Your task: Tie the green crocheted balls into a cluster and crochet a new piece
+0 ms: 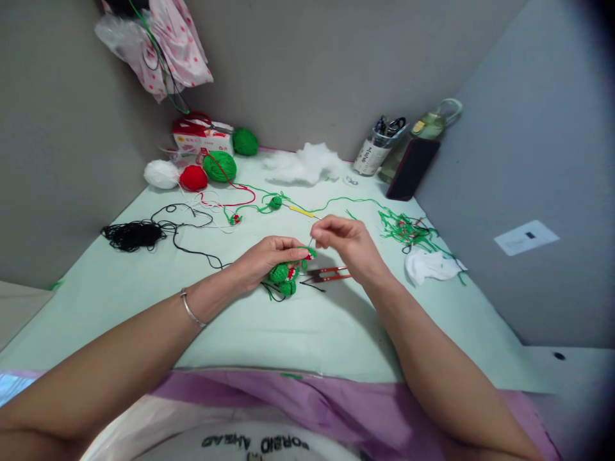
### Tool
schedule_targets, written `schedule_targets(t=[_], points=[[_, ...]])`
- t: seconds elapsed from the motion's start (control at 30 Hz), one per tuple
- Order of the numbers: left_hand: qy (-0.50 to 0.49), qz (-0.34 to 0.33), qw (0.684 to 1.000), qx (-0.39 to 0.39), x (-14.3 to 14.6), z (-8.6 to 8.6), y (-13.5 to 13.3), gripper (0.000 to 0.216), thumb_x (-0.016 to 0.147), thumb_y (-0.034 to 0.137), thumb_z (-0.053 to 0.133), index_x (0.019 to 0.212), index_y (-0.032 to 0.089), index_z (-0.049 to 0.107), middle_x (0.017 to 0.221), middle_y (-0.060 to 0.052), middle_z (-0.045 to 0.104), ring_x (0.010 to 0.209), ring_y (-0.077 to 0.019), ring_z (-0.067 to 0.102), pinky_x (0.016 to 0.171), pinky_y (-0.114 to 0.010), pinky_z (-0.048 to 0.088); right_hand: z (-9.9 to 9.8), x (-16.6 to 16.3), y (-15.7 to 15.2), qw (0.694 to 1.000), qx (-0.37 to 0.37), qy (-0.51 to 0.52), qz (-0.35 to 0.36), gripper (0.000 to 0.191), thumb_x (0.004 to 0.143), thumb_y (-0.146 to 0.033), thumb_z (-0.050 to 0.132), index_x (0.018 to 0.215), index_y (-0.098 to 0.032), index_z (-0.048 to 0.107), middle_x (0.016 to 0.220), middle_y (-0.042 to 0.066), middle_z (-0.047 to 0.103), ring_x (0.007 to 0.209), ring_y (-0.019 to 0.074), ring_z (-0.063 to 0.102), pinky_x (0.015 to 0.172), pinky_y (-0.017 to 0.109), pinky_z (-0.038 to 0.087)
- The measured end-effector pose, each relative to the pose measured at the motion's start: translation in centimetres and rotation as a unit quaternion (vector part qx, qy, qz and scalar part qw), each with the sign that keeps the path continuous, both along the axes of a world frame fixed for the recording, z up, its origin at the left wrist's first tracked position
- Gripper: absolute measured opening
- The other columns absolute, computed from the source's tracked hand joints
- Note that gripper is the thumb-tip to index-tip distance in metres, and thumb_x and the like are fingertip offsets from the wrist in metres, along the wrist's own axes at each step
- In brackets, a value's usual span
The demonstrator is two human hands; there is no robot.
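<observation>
My left hand (269,256) pinches a small green crochet piece (279,274) with red and white stitches, thumb on top. Rounded green parts of it hang below the fingers, and black yarn ends trail underneath. Just to the right, my right hand (343,240) has thumb and forefinger closed on a thin needle (311,242), whose tip points down at the piece. Much of the needle is hidden by the fingers. Beneath the right hand lie red-handled thread snips (331,275). Beyond the hands rests a yellow-handled crochet hook (302,211) beside a small green crochet ball (275,203).
Balls of white (161,174), red (193,178) and green yarn (220,166) sit back left, near a loose black yarn bundle (134,235). White stuffing (307,164) lies at the back. Right stand a pen cup (369,157), phone (413,169) and bottle (429,125), with green scraps (408,230) in front.
</observation>
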State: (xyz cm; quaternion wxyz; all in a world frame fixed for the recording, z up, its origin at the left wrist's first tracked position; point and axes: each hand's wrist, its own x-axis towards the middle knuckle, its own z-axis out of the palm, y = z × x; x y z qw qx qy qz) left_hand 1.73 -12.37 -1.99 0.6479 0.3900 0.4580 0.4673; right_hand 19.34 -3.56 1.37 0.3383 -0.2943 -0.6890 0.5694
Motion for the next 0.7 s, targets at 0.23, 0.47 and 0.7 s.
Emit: schedule_targets(t=[0.23,0.47,0.7], points=[[-0.001,-0.005,1.000,-0.006,0.1,-0.1,0.0,0.027,0.075,0.042,0.081,0.078,0.017,0.071,0.062,0.002,0.051,0.051,-0.0085,0.040,0.046,-0.022,0.029,0.0,0.0,-0.2,0.988,-0.140,0.025,0.053,0.031,0.081,-0.047,0.073,0.083,-0.020,0.057,0.080,0.002,0.072,0.054,0.0097,0.057,0.046,0.022,0.036],[0.021,-0.056,0.998,0.009,0.0,-0.1,0.0,0.030,0.078,0.047,0.077,0.078,0.017,0.069,0.063,0.001,0.053,0.052,-0.0091,0.042,0.048,-0.021,0.033,0.9,0.5,0.4,0.977,-0.191,0.088,0.032,0.038,0.072,-0.043,0.082,0.076,-0.020,0.051,0.049,-0.012,0.031,0.041,0.0034,0.018,0.041,0.020,0.013],[0.014,-0.001,1.000,0.008,-0.3,-0.4,0.4,0.027,0.073,0.040,0.082,0.085,0.017,0.072,0.076,-0.001,0.064,0.060,-0.0090,0.050,0.053,-0.020,0.039,1.2,1.2,0.9,0.981,-0.175,0.085,0.020,0.025,0.075,-0.031,0.078,0.084,-0.017,0.059,0.066,-0.005,0.051,0.051,0.0049,0.031,0.048,0.022,0.021]])
